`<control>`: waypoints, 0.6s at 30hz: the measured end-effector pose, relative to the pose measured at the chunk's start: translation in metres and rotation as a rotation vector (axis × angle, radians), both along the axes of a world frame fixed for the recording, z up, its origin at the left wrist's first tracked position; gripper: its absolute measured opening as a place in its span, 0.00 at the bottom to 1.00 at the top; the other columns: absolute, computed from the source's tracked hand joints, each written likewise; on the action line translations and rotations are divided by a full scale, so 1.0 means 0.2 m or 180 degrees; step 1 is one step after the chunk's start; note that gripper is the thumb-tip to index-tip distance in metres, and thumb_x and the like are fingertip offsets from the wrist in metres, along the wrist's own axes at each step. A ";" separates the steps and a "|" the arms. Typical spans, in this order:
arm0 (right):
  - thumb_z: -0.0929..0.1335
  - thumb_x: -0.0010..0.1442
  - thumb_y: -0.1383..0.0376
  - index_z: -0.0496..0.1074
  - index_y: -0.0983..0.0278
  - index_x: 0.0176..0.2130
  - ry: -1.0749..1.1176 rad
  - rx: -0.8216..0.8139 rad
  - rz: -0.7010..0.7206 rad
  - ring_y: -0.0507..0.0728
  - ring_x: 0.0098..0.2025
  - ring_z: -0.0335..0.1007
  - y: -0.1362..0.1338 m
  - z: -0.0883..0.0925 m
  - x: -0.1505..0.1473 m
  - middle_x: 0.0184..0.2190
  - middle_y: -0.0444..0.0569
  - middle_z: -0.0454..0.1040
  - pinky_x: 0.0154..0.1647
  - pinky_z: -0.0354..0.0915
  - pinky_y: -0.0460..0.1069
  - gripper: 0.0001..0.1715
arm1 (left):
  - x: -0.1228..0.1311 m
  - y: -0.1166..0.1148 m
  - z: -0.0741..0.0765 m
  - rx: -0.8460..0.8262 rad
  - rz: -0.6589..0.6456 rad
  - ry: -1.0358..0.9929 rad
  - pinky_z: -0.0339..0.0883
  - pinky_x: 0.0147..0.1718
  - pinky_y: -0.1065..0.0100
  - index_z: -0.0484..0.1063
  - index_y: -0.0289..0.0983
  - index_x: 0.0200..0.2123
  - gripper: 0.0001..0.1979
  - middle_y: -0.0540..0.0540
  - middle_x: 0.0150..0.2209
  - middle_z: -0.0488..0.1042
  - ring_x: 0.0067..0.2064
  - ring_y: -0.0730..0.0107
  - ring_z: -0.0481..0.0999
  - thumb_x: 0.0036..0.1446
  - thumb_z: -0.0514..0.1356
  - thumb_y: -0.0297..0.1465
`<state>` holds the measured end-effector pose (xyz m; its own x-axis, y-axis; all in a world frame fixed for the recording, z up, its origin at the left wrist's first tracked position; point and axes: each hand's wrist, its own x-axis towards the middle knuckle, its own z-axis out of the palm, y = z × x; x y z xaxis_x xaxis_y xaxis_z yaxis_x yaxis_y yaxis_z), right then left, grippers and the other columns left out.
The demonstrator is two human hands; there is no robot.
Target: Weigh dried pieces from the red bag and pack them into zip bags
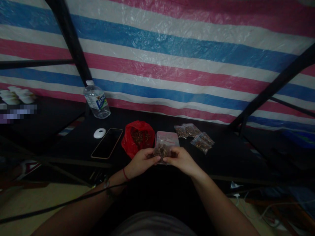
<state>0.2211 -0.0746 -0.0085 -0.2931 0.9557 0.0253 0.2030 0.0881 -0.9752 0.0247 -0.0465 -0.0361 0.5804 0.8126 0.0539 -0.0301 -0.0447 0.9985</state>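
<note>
One held bag (161, 151): small, clear plastic, brown pieces gathered in it; from my remote view it sits over the near edge of the desk (228, 147).
Left hand (141, 163): closed on the bag's left side, thumb on the front; I see a red cord (125, 174) round the wrist.
Right hand (181, 160): closed on the bag's right side, thumb pointing toward the other one.
Red bag (126, 144): open at the top, just beyond the left hand, loose brown bits (140, 136) inside.
Filled bags (203, 143): a small group lying to the right, clear with brown contents, some overlapping; I cannot count them surely.
Pale box (173, 134): flat, partly hidden behind the held bag; I cannot tell whether they touch.
Bottle (97, 101): clear, upright, white-capped; I cannot make out any liquid level.
Phone (107, 143): flat, screen dark, near a rounded white case (99, 133).
Held bag's look: coarse, dull-brown contents, fingers covering both sides.
</note>
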 end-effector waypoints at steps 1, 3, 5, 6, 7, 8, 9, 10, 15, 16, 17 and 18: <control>0.73 0.51 0.61 0.75 0.66 0.35 0.0008 0.0017 -0.0098 0.55 0.32 0.72 0.00 -0.01 0.00 0.31 0.47 0.77 0.37 0.68 0.50 0.12 | 0.00 0.00 0.00 0.0035 0.0051 -0.0076 0.70 0.37 0.65 0.74 0.31 0.40 0.17 0.43 0.37 0.77 0.36 0.67 0.75 0.52 0.64 0.39; 0.73 0.50 0.62 0.75 0.66 0.36 0.0027 0.0070 -0.0241 0.55 0.33 0.72 0.00 -0.03 -0.01 0.32 0.47 0.77 0.37 0.68 0.50 0.13 | 0.00 0.00 0.01 0.0088 0.0174 -0.0253 0.69 0.42 0.62 0.72 0.32 0.44 0.20 0.41 0.42 0.76 0.41 0.64 0.75 0.50 0.66 0.37; 0.73 0.50 0.61 0.74 0.66 0.35 0.0075 0.0057 -0.0255 0.54 0.32 0.72 0.01 -0.05 -0.02 0.31 0.47 0.77 0.36 0.68 0.50 0.13 | 0.00 -0.01 0.02 0.0134 0.0249 -0.0294 0.69 0.44 0.62 0.72 0.32 0.43 0.19 0.42 0.42 0.76 0.42 0.64 0.75 0.49 0.66 0.36; 0.73 0.50 0.60 0.74 0.66 0.35 0.0117 0.0012 -0.0228 0.54 0.31 0.72 0.01 -0.06 -0.03 0.30 0.47 0.77 0.36 0.68 0.50 0.14 | 0.00 0.00 0.02 0.0149 0.0261 -0.0242 0.69 0.43 0.62 0.73 0.32 0.40 0.17 0.42 0.39 0.77 0.40 0.65 0.75 0.49 0.66 0.36; 0.73 0.50 0.59 0.74 0.66 0.35 0.0184 -0.0038 -0.0201 0.54 0.31 0.72 0.01 -0.06 -0.04 0.30 0.47 0.77 0.35 0.68 0.49 0.14 | 0.00 0.00 0.02 0.0154 0.0266 -0.0170 0.70 0.41 0.63 0.73 0.32 0.38 0.15 0.43 0.37 0.77 0.38 0.66 0.75 0.50 0.66 0.36; 0.73 0.50 0.58 0.75 0.66 0.36 0.0281 -0.0065 -0.0198 0.54 0.32 0.73 0.01 -0.06 -0.04 0.31 0.47 0.77 0.36 0.69 0.50 0.15 | -0.01 0.00 0.02 0.0150 0.0269 -0.0103 0.70 0.39 0.64 0.73 0.31 0.36 0.14 0.44 0.35 0.77 0.36 0.67 0.75 0.49 0.66 0.35; 0.73 0.51 0.58 0.75 0.65 0.38 0.0392 -0.0050 -0.0224 0.54 0.33 0.73 0.01 -0.06 -0.04 0.33 0.48 0.78 0.38 0.69 0.50 0.16 | -0.01 0.00 0.02 0.0138 0.0272 -0.0051 0.70 0.38 0.65 0.73 0.31 0.35 0.13 0.44 0.34 0.76 0.35 0.67 0.75 0.49 0.66 0.35; 0.73 0.51 0.58 0.75 0.65 0.39 0.0494 0.0002 -0.0275 0.55 0.35 0.74 0.01 -0.05 -0.05 0.35 0.48 0.78 0.40 0.69 0.50 0.16 | -0.01 0.00 0.01 0.0123 0.0268 -0.0011 0.70 0.37 0.66 0.73 0.31 0.34 0.13 0.44 0.33 0.76 0.35 0.67 0.75 0.49 0.66 0.35; 0.72 0.52 0.57 0.77 0.63 0.34 0.0580 0.0228 -0.0453 0.55 0.36 0.74 0.01 -0.04 -0.05 0.34 0.47 0.79 0.42 0.68 0.50 0.12 | -0.01 0.00 0.02 0.0145 0.0303 -0.0167 0.70 0.39 0.66 0.73 0.31 0.37 0.15 0.43 0.36 0.77 0.37 0.66 0.76 0.49 0.66 0.35; 0.72 0.52 0.57 0.77 0.63 0.34 0.0552 0.0222 -0.0448 0.55 0.35 0.74 0.01 -0.05 -0.05 0.33 0.47 0.79 0.41 0.68 0.50 0.12 | -0.01 0.00 0.03 0.0155 0.0353 -0.0215 0.70 0.39 0.65 0.73 0.31 0.37 0.14 0.43 0.36 0.77 0.38 0.66 0.76 0.50 0.66 0.35; 0.73 0.51 0.57 0.77 0.62 0.34 0.0539 0.0225 -0.0455 0.55 0.35 0.74 0.01 -0.05 -0.05 0.33 0.47 0.79 0.40 0.68 0.50 0.12 | -0.01 0.00 0.03 0.0150 0.0393 -0.0246 0.70 0.40 0.65 0.73 0.31 0.37 0.14 0.44 0.36 0.77 0.38 0.66 0.76 0.50 0.65 0.35; 0.73 0.51 0.57 0.77 0.62 0.34 0.0543 0.0243 -0.0491 0.55 0.35 0.74 0.01 -0.05 -0.05 0.33 0.47 0.79 0.40 0.69 0.50 0.13 | -0.01 -0.01 0.04 0.0126 0.0408 -0.0250 0.71 0.40 0.65 0.73 0.31 0.36 0.13 0.44 0.36 0.77 0.37 0.67 0.76 0.51 0.65 0.36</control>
<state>0.2102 -0.0728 -0.0193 -0.1292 0.9823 0.1359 0.0525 0.1436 -0.9882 0.0228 -0.0477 -0.0283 0.4648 0.8760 0.1286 -0.0995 -0.0926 0.9907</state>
